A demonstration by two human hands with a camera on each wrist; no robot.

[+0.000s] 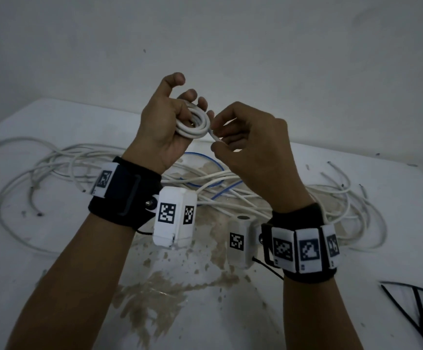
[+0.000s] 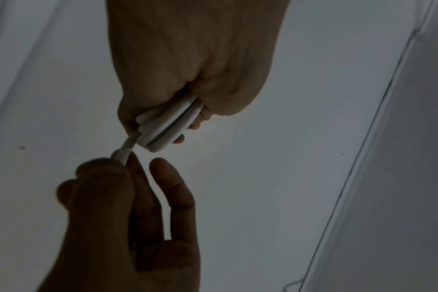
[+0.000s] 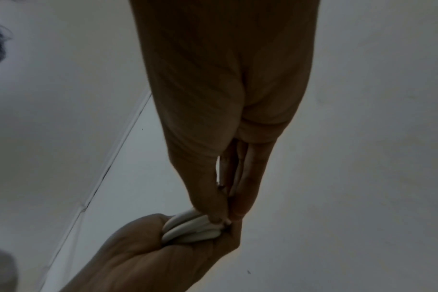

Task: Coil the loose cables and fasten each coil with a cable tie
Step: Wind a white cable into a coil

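Observation:
My left hand [image 1: 170, 120] is raised above the table and grips a small coil of white cable [image 1: 194, 123] of about three turns. The coil [image 2: 168, 130] shows edge-on in the left wrist view, and again [image 3: 190, 229] in the right wrist view. My right hand [image 1: 233, 137] pinches the coil's free end [image 1: 214, 136] between thumb and fingertips, right beside the coil. That end [image 2: 124, 152] runs from the coil into my right fingers. Black cable ties [image 1: 422, 309] lie at the table's near right corner.
A heap of loose white cables [image 1: 243, 195] and one blue cable [image 1: 213, 165] sprawl across the white table [image 1: 53, 248] under my hands. Brown patches [image 1: 154, 294] mark the tabletop in front. A pale wall [image 1: 205, 34] stands behind.

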